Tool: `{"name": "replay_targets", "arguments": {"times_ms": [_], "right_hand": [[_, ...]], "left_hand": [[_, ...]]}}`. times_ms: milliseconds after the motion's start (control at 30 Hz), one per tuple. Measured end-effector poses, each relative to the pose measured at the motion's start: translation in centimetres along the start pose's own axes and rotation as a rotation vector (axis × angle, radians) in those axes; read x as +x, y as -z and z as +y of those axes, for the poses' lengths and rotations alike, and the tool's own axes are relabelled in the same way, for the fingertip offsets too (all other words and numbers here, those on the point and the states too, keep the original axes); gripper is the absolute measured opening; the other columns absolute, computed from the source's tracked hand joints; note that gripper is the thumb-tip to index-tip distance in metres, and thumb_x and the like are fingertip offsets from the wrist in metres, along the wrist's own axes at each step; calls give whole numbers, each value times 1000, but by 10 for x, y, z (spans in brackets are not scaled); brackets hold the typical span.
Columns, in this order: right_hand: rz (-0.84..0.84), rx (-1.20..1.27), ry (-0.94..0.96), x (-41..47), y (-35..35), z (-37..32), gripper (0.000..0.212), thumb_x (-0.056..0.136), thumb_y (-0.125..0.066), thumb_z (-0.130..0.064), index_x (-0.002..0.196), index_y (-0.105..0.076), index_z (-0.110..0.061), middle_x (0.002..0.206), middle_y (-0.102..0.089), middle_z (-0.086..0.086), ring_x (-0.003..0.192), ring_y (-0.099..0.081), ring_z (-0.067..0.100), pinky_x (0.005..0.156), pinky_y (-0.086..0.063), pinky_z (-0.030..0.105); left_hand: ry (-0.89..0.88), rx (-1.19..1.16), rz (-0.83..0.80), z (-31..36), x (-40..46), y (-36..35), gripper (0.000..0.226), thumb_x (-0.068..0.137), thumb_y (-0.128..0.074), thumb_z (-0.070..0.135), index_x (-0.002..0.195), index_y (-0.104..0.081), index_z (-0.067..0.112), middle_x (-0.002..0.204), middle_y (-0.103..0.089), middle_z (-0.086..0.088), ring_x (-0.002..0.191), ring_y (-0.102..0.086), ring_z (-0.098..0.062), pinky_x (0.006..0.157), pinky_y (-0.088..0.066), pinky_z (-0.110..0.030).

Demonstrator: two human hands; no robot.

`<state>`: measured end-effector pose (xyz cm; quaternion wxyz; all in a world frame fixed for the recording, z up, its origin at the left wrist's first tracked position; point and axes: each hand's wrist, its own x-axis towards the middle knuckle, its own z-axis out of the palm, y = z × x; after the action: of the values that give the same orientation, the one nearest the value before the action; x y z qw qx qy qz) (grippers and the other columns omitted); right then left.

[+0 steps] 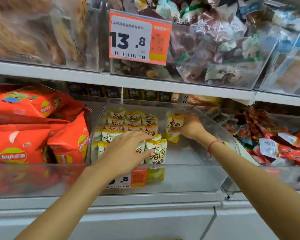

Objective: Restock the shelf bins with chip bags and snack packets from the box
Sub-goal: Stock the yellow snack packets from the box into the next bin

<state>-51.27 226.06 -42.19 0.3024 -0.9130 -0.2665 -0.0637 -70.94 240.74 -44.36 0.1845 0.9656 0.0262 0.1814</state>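
White metal store shelving (145, 83) in two tiers, with an orange price tag (139, 36).

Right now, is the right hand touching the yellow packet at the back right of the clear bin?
Touching. The head view shows the right hand with fingers curled around the upright yellow packet, thumb over its lower front, no gap visible.

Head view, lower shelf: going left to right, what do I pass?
Orange chip bags → clear bin of yellow snack packets → left hand resting on the front packets → right hand gripping one packet → red snack packets.
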Motion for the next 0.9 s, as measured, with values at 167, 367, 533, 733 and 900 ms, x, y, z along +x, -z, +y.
{"name": "replay_targets", "arguments": {"times_ms": [167,367,533,733,900], "right_hand": [[-66,-69,1,43,-37,-2,66,73,-80,-25,130,-48,-12,133,-52,9,120,-52,27,94,-43,27],[55,45,-70,46,-58,1,59,76,-78,-24,124,-49,-6,124,-59,9,115,-57,25,81,-42,22],[-30,18,-129,41,-67,4,27,86,-68,-27,108,-65,-11,115,-68,11,99,-66,25,82,-49,28],[-60,66,-159,42,-62,5,40,83,-71,-25,119,-61,-10,124,-63,8,109,-62,23,84,-45,23],[-39,165,-176,22,-37,-3,69,79,-75,-25,137,-43,-6,139,-49,11,122,-53,26,86,-43,22]], "left_hand": [[11,-35,21,-4,2,-4,47,88,-52,54,133,-45,45,142,-42,19,133,-32,-5,106,-31,-34],[26,-21,39,-5,3,-5,46,87,-52,57,131,-48,44,138,-48,16,130,-38,-9,99,-36,-35],[33,-20,42,-4,1,-6,45,88,-52,55,131,-47,45,140,-46,19,131,-35,-6,100,-35,-34],[26,-16,47,-4,1,-6,44,87,-53,56,130,-48,46,138,-47,20,130,-36,-6,99,-35,-33],[23,-15,18,-3,2,-3,47,87,-53,55,133,-45,46,141,-45,16,131,-35,-8,100,-34,-33]]}}
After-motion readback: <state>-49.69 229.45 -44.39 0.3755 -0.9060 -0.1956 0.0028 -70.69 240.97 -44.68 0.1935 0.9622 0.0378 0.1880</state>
